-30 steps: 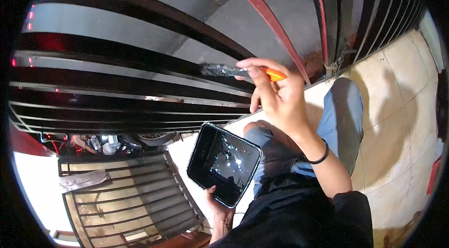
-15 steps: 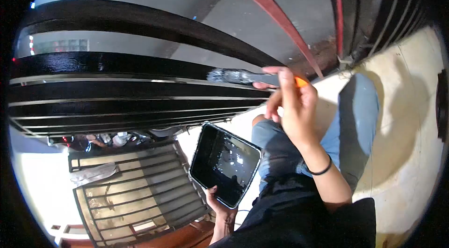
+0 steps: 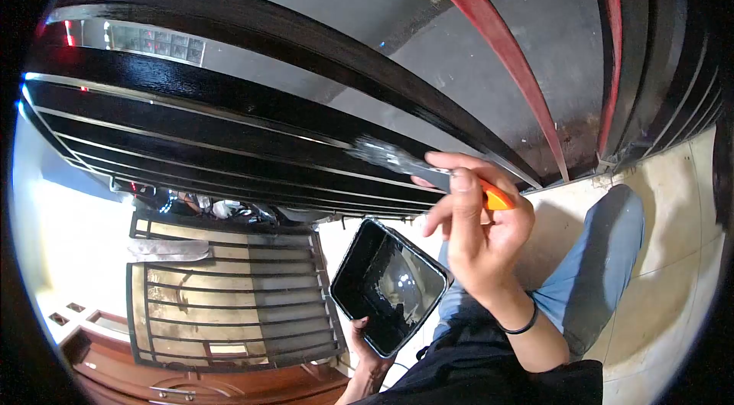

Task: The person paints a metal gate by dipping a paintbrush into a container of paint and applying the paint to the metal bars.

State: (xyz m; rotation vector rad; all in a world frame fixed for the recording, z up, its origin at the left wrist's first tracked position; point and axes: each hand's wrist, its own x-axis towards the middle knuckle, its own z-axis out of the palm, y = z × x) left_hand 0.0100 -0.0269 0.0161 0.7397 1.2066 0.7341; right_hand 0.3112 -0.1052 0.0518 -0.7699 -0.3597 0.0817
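Note:
A paintbrush [image 3: 428,170] with a grey and orange handle sits in the closed fingers of my right hand [image 3: 489,225]. Its bristles look wet and lie close to the black slats [image 3: 252,111]; whether they touch cannot be made out. My left hand [image 3: 367,344] grips the lower rim of a black square tub [image 3: 348,283], thumb on the edge. Dark, shiny paint [image 3: 394,294] coats the inside of the tub, which is tilted towards me. The slats near the brush are glossy black.
Red bars [image 3: 497,38] stand between the black ones at the upper right. A barred metal frame [image 3: 237,302] with a grey cloth [image 3: 170,251] over it is at lower left, beside brown wooden furniture [image 3: 153,374]. My jeans-covered leg [image 3: 596,267] rests on pale tiles [image 3: 673,290].
The view has shifted and turned. My right hand with the paintbrush appears lower and the brush slants more. The tub now shows more of its inside.

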